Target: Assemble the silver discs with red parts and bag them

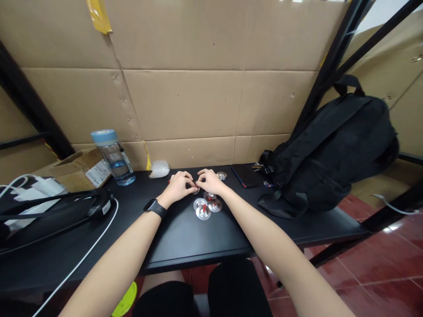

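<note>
My left hand [178, 187], with a black watch on its wrist, and my right hand [210, 181] meet over the black table. Fingers closed in a pinch, both grip a small silver finger cymbal [196, 191] with a red strap, mostly hidden by the fingertips. Just in front of them lie several more finger cymbals [203, 213] with red straps, some overlapping. Behind my right hand sits a round silver piece [221, 175]. A bit of red shows beside my left hand's knuckles, too small to name.
At left stand a water bottle [117, 160], an open cardboard box [87, 171] and a black bag [76, 207] with a white cable [99, 237]. A clear plastic bag [159, 169] lies behind. Right are a dark notebook [245, 177], keys [257, 167] and a black backpack [333, 154]. Cardboard walls the back.
</note>
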{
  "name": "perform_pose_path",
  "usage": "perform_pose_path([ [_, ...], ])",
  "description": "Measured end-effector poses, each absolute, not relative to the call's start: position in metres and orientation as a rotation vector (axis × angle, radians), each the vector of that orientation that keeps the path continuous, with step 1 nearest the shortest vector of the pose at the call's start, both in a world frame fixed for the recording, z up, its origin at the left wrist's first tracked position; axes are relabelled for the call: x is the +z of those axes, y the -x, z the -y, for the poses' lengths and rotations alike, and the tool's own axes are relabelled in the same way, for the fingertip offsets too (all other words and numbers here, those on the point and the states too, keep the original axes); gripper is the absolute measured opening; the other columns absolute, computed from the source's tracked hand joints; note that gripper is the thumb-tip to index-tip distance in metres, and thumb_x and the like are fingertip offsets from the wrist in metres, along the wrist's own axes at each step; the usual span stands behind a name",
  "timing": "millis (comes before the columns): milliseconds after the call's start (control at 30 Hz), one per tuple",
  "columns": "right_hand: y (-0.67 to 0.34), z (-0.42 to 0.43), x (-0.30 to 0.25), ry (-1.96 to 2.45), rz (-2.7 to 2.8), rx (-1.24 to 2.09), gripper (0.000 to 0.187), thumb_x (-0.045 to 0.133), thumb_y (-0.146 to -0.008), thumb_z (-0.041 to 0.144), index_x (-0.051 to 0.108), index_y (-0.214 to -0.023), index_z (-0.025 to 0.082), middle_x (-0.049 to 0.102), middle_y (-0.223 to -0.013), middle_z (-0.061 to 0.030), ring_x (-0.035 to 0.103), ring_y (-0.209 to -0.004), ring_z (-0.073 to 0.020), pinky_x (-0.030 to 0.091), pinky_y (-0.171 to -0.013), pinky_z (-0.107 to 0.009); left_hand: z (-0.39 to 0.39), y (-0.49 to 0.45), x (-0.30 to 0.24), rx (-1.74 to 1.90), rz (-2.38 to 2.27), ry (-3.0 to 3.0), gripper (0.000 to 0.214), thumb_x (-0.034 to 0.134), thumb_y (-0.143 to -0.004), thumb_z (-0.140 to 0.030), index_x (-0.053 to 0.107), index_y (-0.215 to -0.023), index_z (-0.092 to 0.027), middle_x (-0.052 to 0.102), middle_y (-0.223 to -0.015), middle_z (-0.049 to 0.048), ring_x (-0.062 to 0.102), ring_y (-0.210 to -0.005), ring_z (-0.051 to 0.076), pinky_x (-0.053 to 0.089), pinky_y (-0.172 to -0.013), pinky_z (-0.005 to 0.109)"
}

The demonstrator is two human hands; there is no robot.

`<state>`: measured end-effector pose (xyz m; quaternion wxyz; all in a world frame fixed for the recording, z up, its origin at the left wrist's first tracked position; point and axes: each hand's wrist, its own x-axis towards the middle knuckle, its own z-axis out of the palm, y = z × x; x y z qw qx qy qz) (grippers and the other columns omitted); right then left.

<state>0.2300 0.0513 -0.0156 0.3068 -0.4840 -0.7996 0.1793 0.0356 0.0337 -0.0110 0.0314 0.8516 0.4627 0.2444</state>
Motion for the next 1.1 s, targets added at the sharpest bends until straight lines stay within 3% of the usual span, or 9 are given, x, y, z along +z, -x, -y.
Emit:
perform_pose_path([
  [300,-0.230,-0.057,-0.021,1.213,2.108,0.448,0.017,0.069,-0.085,0.024,0.071,-0.068,0.021,0.067,-0.124,-0.0051,0.054,-0.119,-0.0287,0.038,-0.102,-0.050,-0.035,-0.033,-0.015,0.850,-1.471,-2.657,0.010,0.071,-0.085,-0.031,0.080,-0.080,-0.030,0.066,-0.111,0.0039,0.055,-0.112,0.026,0.040,-0.095,0.044],
  [500,-0.230,-0.057,-0.021,1.099,2.067,0.477,0.012,0.064,-0.092,0.033,0.070,-0.089,0.023,0.070,-0.112,-0.0053,0.060,-0.111,-0.0241,0.041,-0.100,-0.045,-0.034,-0.027,-0.006,0.976,-1.503,-2.665,0.014,0.065,-0.091,-0.031,0.077,-0.085,-0.026,0.064,-0.116,0.0059,0.053,-0.115,0.027,0.040,-0.096,0.045],
  [733,-0.227,-0.050,-0.021,0.920,2.068,0.513,0.044,0.071,-0.087,0.041,0.059,-0.127,0.028,0.065,-0.127,-0.0066,0.059,-0.119,-0.0246,0.043,-0.102,-0.043,-0.036,-0.018,0.001,1.126,-1.565,-2.623,0.017,0.063,-0.093,-0.034,0.077,-0.089,-0.026,0.063,-0.119,0.0077,0.051,-0.117,0.028,0.039,-0.099,0.046],
  [1100,-0.225,-0.046,-0.018,0.790,2.088,0.504,0.049,0.074,-0.085,0.036,0.056,-0.130,0.026,0.064,-0.127,-0.0080,0.060,-0.116,-0.0239,0.045,-0.103,-0.043,-0.033,-0.024,0.005,1.199,-1.434,-2.543,0.011,0.064,-0.089,-0.024,0.075,-0.087,-0.022,0.064,-0.116,0.0076,0.053,-0.115,0.026,0.041,-0.103,0.046],
])
